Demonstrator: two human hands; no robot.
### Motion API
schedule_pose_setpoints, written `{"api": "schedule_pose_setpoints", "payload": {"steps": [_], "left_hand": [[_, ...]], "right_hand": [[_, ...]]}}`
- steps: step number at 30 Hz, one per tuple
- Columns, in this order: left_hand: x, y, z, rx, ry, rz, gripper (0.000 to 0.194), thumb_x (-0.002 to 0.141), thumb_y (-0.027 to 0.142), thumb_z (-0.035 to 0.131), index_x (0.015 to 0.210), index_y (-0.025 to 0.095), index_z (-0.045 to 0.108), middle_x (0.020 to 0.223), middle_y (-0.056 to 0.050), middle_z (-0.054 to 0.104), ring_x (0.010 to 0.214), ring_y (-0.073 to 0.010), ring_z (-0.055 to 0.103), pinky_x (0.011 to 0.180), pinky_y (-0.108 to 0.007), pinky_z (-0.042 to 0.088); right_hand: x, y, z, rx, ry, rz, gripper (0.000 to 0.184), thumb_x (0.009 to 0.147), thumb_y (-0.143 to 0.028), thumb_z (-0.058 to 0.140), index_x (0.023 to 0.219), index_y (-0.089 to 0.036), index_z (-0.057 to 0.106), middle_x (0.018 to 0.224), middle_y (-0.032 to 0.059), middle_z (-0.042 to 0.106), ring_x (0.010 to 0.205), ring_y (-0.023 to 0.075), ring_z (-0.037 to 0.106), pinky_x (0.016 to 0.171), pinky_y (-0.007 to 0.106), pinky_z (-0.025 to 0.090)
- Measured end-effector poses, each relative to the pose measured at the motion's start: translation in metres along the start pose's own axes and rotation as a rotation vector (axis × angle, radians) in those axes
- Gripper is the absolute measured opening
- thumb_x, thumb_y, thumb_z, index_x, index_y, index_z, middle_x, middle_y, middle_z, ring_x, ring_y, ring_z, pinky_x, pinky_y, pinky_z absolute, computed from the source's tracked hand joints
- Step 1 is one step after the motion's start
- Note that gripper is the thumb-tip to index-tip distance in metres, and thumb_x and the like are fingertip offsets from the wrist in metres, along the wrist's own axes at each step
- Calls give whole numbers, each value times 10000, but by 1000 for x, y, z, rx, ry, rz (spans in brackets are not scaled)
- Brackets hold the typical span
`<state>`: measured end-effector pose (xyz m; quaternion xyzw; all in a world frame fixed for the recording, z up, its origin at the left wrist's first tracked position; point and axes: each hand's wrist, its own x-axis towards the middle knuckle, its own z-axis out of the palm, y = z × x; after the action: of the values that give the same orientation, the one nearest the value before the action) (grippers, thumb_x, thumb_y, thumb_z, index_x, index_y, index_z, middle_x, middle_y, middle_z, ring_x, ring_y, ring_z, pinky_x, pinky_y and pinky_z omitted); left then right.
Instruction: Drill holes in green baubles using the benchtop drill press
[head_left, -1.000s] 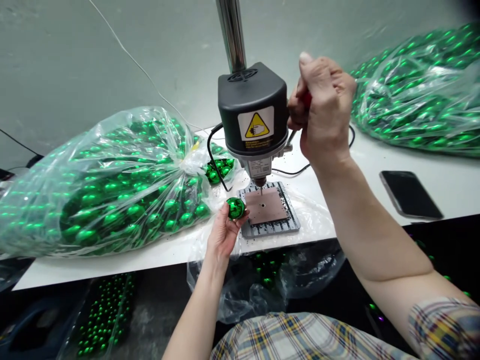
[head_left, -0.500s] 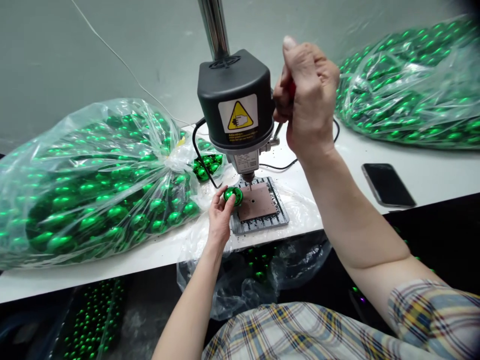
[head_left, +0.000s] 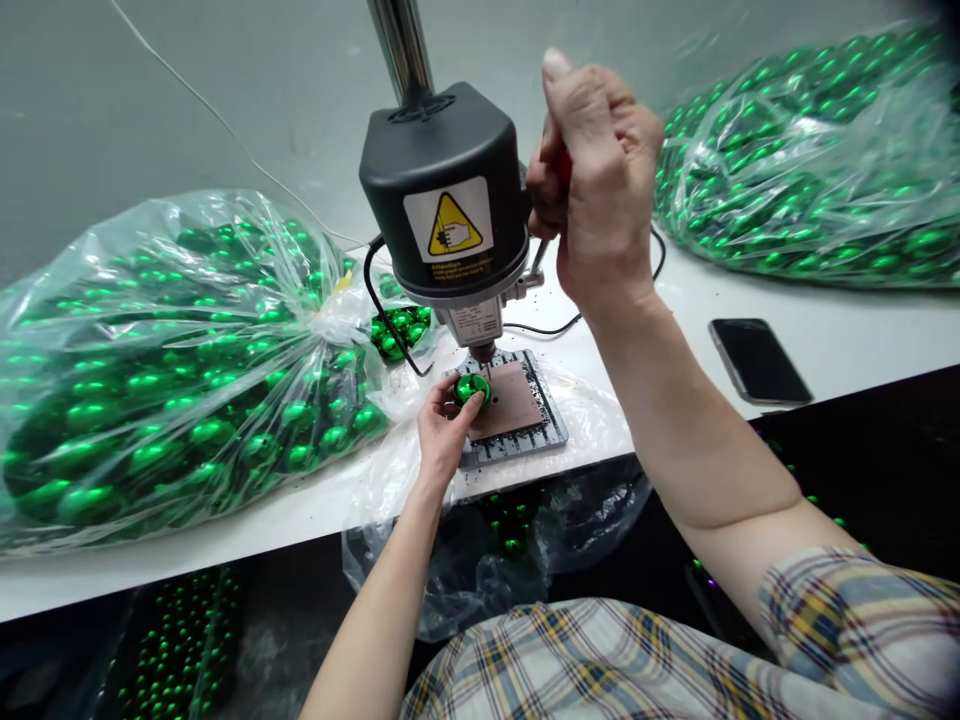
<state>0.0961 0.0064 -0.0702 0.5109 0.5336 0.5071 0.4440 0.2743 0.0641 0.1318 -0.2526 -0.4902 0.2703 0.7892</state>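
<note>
A shiny green ball (head_left: 471, 388) is pinched in my left hand (head_left: 444, 425), just left of the thin drill bit and over the pinkish board on the base plate (head_left: 551, 430). Above it stands a small black drill press (head_left: 442, 190) with a yellow warning label. My right hand (head_left: 604, 180) is closed around the press's lever handle (head_left: 564, 166), raised at the right of the head; only a bit of red grip shows between the fingers. Dark shavings lie along the base plate's edges.
A large clear bag of green balls (head_left: 172, 390) fills the table's left side, and another bag (head_left: 817, 180) lies at the right rear. A black phone (head_left: 759, 360) rests near the front edge. Clear plastic sheeting (head_left: 465, 590) hangs below the edge, with green balls behind it.
My left hand has brought the green ball slightly right relative to the base plate, closer to the drill bit. My right hand keeps its hold on the lever. The whole view has shifted slightly.
</note>
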Motion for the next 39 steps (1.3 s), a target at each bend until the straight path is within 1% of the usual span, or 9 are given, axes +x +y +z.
{"api": "schedule_pose_setpoints", "payload": {"steps": [10,16,19,21,23,27,30,36,39], "left_hand": [[2,-1,10,220,-27,117,571,713,398,836,1230,203,692,1133,-95,719,1021,-238,649,915,-377,505],[0,1,20,253,25,212,465,640,334,895,1052,210,718,1039,-67,692,1040,-252,621,958,-400,491],[0,-1,22,236,26,252,445,639,316,895,1036,214,721,1029,-57,684,1039,-250,620,960,-395,490],[0,-2,22,175,25,202,454,674,338,875,1073,197,711,1038,-63,685,1016,-236,636,943,-380,499],[2,-2,20,148,20,163,470,697,364,861,1104,183,710,1037,-69,680,1007,-230,643,934,-368,503],[5,0,19,244,-42,257,455,665,340,884,1076,206,744,1032,-61,646,1018,-237,628,931,-366,502],[5,-5,23,246,-66,289,476,678,321,881,1119,217,736,1078,-71,656,1056,-251,626,963,-391,499],[5,-25,28,109,-63,201,560,679,316,893,1200,235,705,1202,-88,673,1196,-278,609,1091,-443,454],[5,-26,27,91,-64,177,571,666,307,901,1199,238,708,1230,-93,663,1198,-273,612,1101,-440,456]], "right_hand": [[-2,-4,3,-7,20,3,660,800,-839,533,609,-257,287,543,-46,299,423,101,257,353,313,219],[2,-1,1,-55,-25,27,554,907,-568,621,615,-252,272,550,-42,288,415,96,280,336,288,255],[4,0,-1,-48,-26,10,631,814,-728,634,610,-255,270,554,-40,300,421,92,291,343,294,271],[4,1,-1,-31,-36,0,707,687,-851,654,595,-257,282,544,-40,314,420,90,293,336,302,266],[3,2,-2,-3,-46,-6,726,632,-867,687,582,-257,296,534,-42,318,412,86,292,328,308,251],[1,2,-1,52,-51,-48,646,759,-728,708,597,-257,297,542,-47,297,411,84,299,329,302,230],[0,1,1,7,-38,-30,623,836,-728,623,624,-252,283,554,-47,291,415,85,308,332,290,228],[-1,-3,1,-50,-39,-10,613,856,-697,620,625,-253,267,546,-47,278,408,94,264,330,307,200],[-12,-7,-2,-8,-27,-76,564,875,-517,688,578,-256,286,500,-45,277,391,108,253,338,330,206]]}}
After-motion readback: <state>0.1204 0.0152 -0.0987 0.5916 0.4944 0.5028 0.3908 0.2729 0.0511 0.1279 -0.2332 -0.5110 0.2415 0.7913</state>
